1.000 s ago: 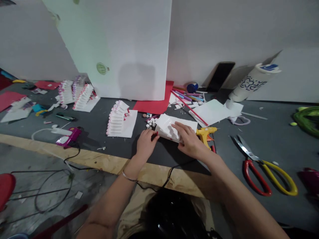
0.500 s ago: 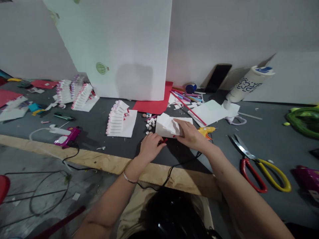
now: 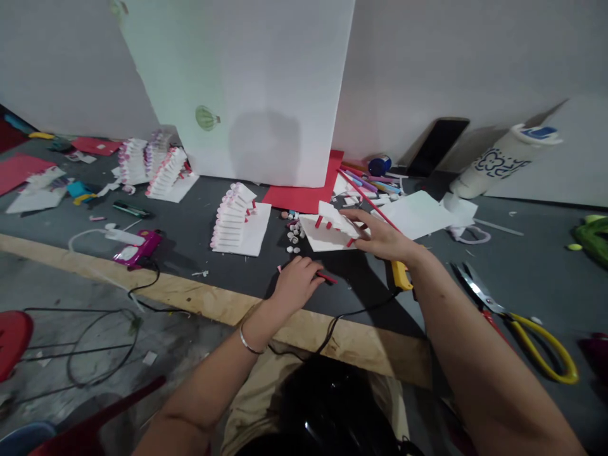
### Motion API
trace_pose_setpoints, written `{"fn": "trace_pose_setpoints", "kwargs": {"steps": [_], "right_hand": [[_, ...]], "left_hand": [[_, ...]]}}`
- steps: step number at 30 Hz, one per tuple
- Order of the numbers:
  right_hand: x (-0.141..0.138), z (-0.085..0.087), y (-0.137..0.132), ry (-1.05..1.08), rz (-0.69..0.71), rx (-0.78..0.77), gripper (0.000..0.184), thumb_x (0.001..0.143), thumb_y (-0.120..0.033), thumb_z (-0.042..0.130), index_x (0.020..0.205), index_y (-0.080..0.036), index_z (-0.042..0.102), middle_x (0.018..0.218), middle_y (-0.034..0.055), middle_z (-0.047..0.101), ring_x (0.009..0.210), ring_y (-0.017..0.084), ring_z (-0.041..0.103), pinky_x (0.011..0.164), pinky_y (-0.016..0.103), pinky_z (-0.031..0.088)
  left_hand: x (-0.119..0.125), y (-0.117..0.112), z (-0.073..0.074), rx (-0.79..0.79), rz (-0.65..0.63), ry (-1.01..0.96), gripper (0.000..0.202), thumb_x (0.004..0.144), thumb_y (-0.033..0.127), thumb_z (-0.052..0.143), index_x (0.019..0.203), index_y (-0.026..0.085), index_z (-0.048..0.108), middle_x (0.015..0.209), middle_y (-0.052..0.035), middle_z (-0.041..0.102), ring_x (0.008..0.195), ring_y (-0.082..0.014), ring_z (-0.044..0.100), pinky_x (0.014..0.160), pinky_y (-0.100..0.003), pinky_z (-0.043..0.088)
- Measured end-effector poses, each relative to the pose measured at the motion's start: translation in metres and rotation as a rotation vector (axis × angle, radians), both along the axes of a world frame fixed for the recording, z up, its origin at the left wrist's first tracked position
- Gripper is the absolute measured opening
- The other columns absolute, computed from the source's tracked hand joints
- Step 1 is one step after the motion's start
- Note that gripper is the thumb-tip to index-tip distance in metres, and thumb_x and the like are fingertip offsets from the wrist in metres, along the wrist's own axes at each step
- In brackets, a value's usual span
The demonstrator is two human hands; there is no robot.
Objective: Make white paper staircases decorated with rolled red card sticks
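My left hand (image 3: 295, 282) rests low over the dark table, its fingers closed on a thin red stick (image 3: 327, 277) that pokes out to the right. My right hand (image 3: 382, 237) grips the right side of a white stepped piece (image 3: 336, 218) with short red legs under it. This piece stands over a white card (image 3: 313, 239); whether the legs are fixed to the card I cannot tell. Left of the card lie several small white rolls (image 3: 294, 235). A yellow glue gun (image 3: 401, 275) is partly hidden behind my right forearm.
A finished-looking white staircase model (image 3: 230, 225) with pink edges stands to the left, and more models (image 3: 166, 174) sit farther off. Large scissors (image 3: 494, 304) lie at right. A white tumbler (image 3: 503, 158) and a phone (image 3: 437, 147) lean at the back. A black cord (image 3: 351, 313) crosses the front.
My right hand has tipped the white stepped piece up, so its red legs now show. My left hand has drawn slightly away from the card with the red stick. The view has shifted.
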State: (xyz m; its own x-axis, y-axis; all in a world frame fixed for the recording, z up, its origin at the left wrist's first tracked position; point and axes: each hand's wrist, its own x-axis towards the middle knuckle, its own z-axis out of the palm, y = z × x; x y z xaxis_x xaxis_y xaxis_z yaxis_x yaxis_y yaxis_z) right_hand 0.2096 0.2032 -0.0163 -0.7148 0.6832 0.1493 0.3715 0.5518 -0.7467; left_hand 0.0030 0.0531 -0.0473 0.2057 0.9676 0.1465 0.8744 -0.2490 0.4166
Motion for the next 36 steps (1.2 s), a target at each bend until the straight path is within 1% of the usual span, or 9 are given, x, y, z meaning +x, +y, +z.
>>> {"fn": "trace_pose_setpoints", "kwargs": {"steps": [4,6,8,12,15,19,25,30,36], "right_hand": [[-0.001,-0.008,0.001,-0.007,0.063,0.054,0.074,0.068,-0.010,0.057,0.139,-0.026,0.043,0.141,0.0082,0.051,0.127,0.028,0.051,0.102,0.046,0.046],[-0.001,-0.012,0.000,-0.012,0.094,0.120,0.077,0.067,-0.009,0.058,0.140,-0.027,0.042,0.141,0.0087,0.051,0.129,0.029,0.049,0.105,0.049,0.043],[-0.002,-0.016,-0.003,-0.017,0.112,0.205,0.080,0.066,-0.007,0.056,0.142,-0.027,0.040,0.140,0.0084,0.052,0.128,0.029,0.049,0.106,0.051,0.042],[-0.004,-0.023,-0.007,-0.052,0.114,0.340,0.085,0.064,-0.001,0.048,0.144,-0.027,0.036,0.138,0.0095,0.053,0.128,0.028,0.049,0.106,0.052,0.041],[-0.002,-0.023,-0.008,-0.108,0.095,0.352,0.087,0.063,0.000,0.047,0.145,-0.026,0.034,0.142,0.0105,0.048,0.134,0.028,0.044,0.109,0.054,0.038],[0.001,-0.015,-0.012,-0.158,0.093,0.353,0.085,0.065,-0.004,0.050,0.145,-0.025,0.034,0.148,0.0112,0.042,0.140,0.029,0.034,0.112,0.054,0.035],[-0.011,0.002,-0.024,-0.088,0.110,0.413,0.075,0.075,-0.009,0.046,0.147,-0.024,0.033,0.147,0.0097,0.045,0.139,0.026,0.038,0.114,0.051,0.034],[-0.026,0.002,-0.031,-0.107,0.111,0.456,0.067,0.079,-0.005,0.042,0.143,-0.021,0.040,0.142,0.0114,0.051,0.135,0.025,0.044,0.112,0.050,0.039],[-0.022,-0.001,-0.030,-0.116,0.099,0.422,0.070,0.078,-0.004,0.042,0.145,-0.025,0.037,0.143,0.0098,0.050,0.133,0.025,0.047,0.110,0.050,0.041]], "left_hand": [[-0.008,-0.003,0.004,0.127,0.048,-0.168,0.008,0.089,0.025,0.061,0.092,0.018,0.066,0.086,-0.0032,0.066,0.086,-0.0178,0.061,0.078,-0.030,0.049],[-0.014,0.006,0.006,0.202,0.130,-0.231,0.010,0.091,0.023,0.058,0.086,0.018,0.065,0.084,-0.0031,0.066,0.085,-0.0171,0.061,0.078,-0.030,0.049],[-0.020,0.024,0.008,0.236,0.199,-0.229,0.006,0.089,0.020,0.060,0.089,0.018,0.066,0.090,-0.0047,0.066,0.090,-0.0185,0.061,0.081,-0.032,0.049],[-0.026,0.063,0.005,0.158,0.174,-0.153,0.015,0.084,0.018,0.066,0.100,0.016,0.068,0.098,-0.0077,0.068,0.099,-0.0217,0.058,0.086,-0.034,0.048],[-0.026,0.078,0.000,0.104,0.124,-0.109,0.016,0.086,0.018,0.063,0.100,0.015,0.070,0.099,-0.0094,0.069,0.101,-0.0234,0.058,0.088,-0.035,0.047],[-0.022,0.080,-0.004,0.088,0.134,-0.141,0.015,0.088,0.018,0.059,0.096,0.018,0.072,0.095,-0.0074,0.071,0.100,-0.0234,0.059,0.088,-0.035,0.047],[-0.020,0.079,-0.005,0.089,0.134,-0.162,0.013,0.088,0.019,0.059,0.093,0.019,0.072,0.094,-0.0065,0.071,0.098,-0.0224,0.060,0.086,-0.034,0.046],[-0.020,0.079,-0.008,0.126,0.131,-0.179,0.014,0.089,0.021,0.059,0.093,0.017,0.072,0.094,-0.0076,0.072,0.098,-0.0227,0.061,0.087,-0.035,0.047],[-0.026,0.087,-0.012,0.102,0.007,-0.228,0.019,0.087,0.012,0.059,0.099,0.018,0.073,0.098,-0.0067,0.072,0.096,-0.0209,0.063,0.088,-0.036,0.048]]}}
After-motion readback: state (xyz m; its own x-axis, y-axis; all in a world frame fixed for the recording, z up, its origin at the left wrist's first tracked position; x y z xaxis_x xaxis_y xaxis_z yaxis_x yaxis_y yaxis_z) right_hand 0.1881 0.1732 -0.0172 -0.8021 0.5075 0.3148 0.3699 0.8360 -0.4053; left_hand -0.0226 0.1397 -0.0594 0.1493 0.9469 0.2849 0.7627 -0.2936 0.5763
